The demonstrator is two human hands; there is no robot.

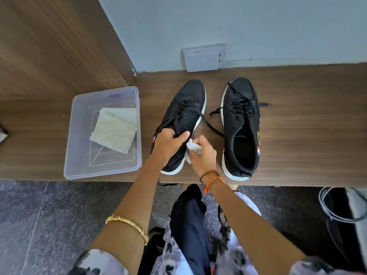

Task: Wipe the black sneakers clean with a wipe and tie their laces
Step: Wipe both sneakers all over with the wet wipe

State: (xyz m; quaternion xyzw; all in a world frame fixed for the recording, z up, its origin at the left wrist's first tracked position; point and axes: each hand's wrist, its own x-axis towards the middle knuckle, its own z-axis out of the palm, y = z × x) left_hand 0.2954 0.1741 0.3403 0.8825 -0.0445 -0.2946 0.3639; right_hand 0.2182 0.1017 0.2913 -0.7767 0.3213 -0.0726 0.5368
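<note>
head: crumpled white wipe [192, 146] against canvas sneaker [183, 118]

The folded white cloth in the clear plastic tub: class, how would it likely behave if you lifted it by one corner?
The folded white cloth would probably droop and unfold, since it lies in soft, creased layers. It looks thin, so likely light. It should not slide much in the clear plastic tub, though I cannot tell whether it is damp.
</note>
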